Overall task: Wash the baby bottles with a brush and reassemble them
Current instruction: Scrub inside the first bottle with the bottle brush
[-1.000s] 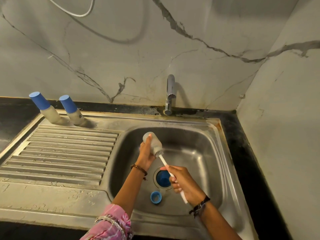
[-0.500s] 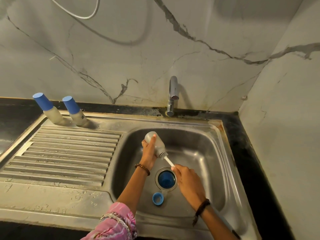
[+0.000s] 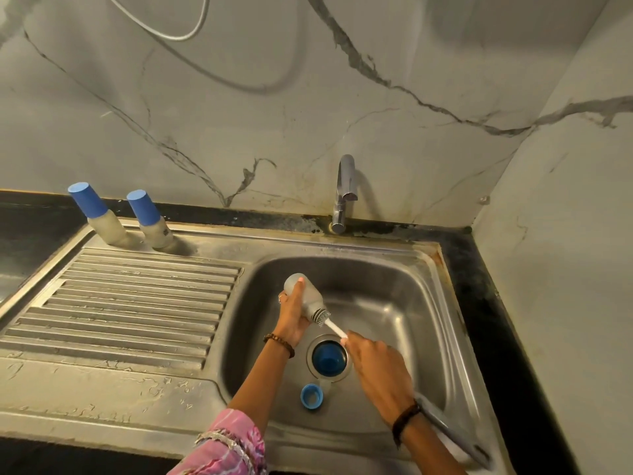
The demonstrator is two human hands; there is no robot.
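Observation:
My left hand (image 3: 291,317) grips an uncapped frosted baby bottle (image 3: 306,294) over the steel sink basin (image 3: 404,303), its mouth pointing down and to the right. My right hand (image 3: 373,361) holds the white handle of a bottle brush (image 3: 330,323); the bristle head sits at the bottle's mouth, partly inside. A blue cap (image 3: 329,355) rests in the drain. A blue screw ring (image 3: 311,396) lies on the basin floor in front of it, with a clear teat part beside it.
Two capped baby bottles, one at the far left (image 3: 97,214) and one beside it (image 3: 150,219), stand at the back of the ribbed drainboard (image 3: 130,310). A chrome tap (image 3: 344,193) rises behind the basin, shut off. Black counter (image 3: 486,303) and a marble wall lie to the right.
My right hand has pushed the brush up toward the bottle, so less white handle shows. The bottle's mouth has tipped further toward the right.

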